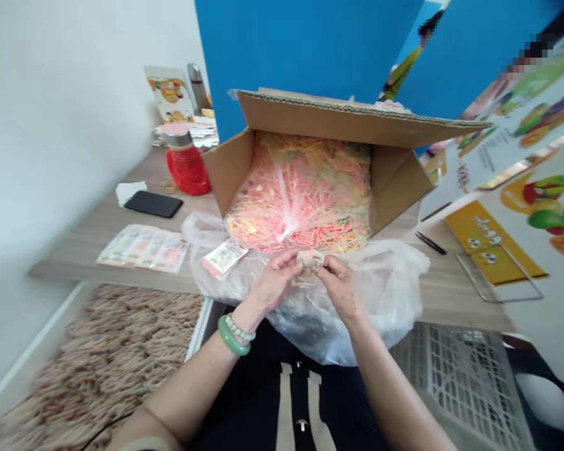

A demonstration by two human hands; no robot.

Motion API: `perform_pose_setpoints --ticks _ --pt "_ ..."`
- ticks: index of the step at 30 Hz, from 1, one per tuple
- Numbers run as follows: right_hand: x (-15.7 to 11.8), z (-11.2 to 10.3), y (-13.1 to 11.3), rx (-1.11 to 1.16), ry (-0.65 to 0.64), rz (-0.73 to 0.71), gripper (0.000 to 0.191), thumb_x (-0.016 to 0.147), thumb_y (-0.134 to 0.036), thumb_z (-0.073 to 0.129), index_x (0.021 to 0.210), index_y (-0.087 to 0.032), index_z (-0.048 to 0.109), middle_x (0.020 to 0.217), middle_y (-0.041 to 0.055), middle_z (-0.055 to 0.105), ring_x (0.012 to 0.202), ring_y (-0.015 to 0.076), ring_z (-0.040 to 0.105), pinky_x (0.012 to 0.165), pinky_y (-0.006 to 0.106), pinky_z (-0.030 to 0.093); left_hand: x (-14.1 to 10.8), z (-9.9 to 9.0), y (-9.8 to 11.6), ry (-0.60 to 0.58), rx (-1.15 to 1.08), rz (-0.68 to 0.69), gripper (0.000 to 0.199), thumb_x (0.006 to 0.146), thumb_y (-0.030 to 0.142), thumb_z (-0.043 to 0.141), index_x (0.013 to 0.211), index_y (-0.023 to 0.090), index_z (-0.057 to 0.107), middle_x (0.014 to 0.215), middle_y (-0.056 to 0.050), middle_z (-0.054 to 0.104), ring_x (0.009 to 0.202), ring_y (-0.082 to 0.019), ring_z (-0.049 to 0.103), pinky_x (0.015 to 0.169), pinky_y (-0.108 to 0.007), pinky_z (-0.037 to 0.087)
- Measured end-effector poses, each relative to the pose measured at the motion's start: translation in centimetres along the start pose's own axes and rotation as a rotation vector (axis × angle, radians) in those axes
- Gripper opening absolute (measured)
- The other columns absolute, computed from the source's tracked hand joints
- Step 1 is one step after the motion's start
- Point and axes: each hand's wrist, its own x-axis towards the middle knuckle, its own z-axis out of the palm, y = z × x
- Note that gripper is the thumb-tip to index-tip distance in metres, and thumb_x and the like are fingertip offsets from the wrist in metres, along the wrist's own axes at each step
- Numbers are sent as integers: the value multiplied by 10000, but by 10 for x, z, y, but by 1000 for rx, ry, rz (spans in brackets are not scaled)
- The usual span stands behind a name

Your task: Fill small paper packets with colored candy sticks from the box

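Note:
Between my left hand (282, 275) and my right hand (338, 282), a small pale printed packet (309, 260) is pinched at both sides. Its print is too blurred to read. Under both hands spreads a crumpled clear plastic bag (385, 275) that hangs over the table edge. To the left of my left hand, a stack of small printed packets (224, 257) lies on the plastic. Farther left, several similar packets (143, 247) lie overlapping in a row. Just beyond my fingers, a knotted clear bag of thin pink, yellow and green sticks (305, 194) fills an open cardboard box (399, 178).
A black phone (153, 204) and a red-covered bottle (188, 166) stand or lie at the left. Black tweezers (431, 243) and a yellow box (493, 241) are at the right. Below are a bin of beige sticks (108, 351) and a plastic crate (470, 376). Blue partitions (310, 44) rise behind.

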Motion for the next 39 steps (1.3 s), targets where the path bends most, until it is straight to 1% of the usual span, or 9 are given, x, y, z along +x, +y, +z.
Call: perform_pose_setpoints --ticks 3,10,16,22,25,27,30,33,39 --pt "-3 3 -1 77 -6 -32 193 773 -341 751 651 -215 671 654 -37 588 673 155 522 671 293 417 -8 3 5 30 15 -15 450 588 381 938 954 163 794 902 -59 753 813 -177 650 780 -300 508" --pt "-14 36 -6 271 -128 45 116 735 -336 823 763 -244 758 795 7 699 785 202 604 773 336 484 -24 -14 24 119 169 138 264 754 425 818 798 168 780 854 -76 701 856 -201 625 780 -335 508" --pt "-15 82 -19 244 -290 44 182 761 -367 767 706 -208 698 718 -4 633 717 179 562 713 309 463 -39 -50 42 189 321 219 257 785 411 764 736 161 727 828 -47 660 794 -166 587 736 -290 484" --pt "-12 124 -23 178 -369 19 196 776 -342 714 669 -205 624 665 -31 559 668 156 500 654 280 413 -58 -85 59 322 218 153 295 741 432 786 759 144 720 943 -50 667 720 -125 567 649 -250 466" --pt "-12 139 -30 57 -429 -49 199 803 -300 669 644 -213 586 632 -41 521 642 152 486 625 272 393 -67 -101 67 342 245 100 348 737 485 781 725 159 661 729 -2 608 623 -115 526 597 -237 449" --pt "-11 149 -34 -45 -482 -111 176 849 -261 616 678 -220 608 650 -34 563 651 162 524 630 279 409 -70 -118 74 470 288 112 363 764 518 743 726 183 608 648 32 551 569 -114 493 567 -235 443" --pt "-8 167 -35 -307 -471 -336 170 920 -192 533 895 -221 699 897 39 713 867 217 629 799 338 483 -66 -154 90 743 526 283 245 866 444 628 817 204 613 755 20 595 638 -133 537 609 -237 466" --pt "-6 188 -31 -716 -369 -515 259 947 -155 522 1147 -169 684 1274 159 672 1186 304 566 1014 451 439 -51 -193 107 936 991 414 215 955 298 484 1041 209 659 994 -51 675 894 -202 621 794 -300 504" --pt "2 204 -22 -1103 -417 -521 241 962 -136 491 1056 -145 713 1208 191 679 1124 335 560 996 491 416 -25 -234 116 983 1712 190 381 960 205 469 1293 118 633 1322 -240 594 1197 -385 531 1005 -505 406"
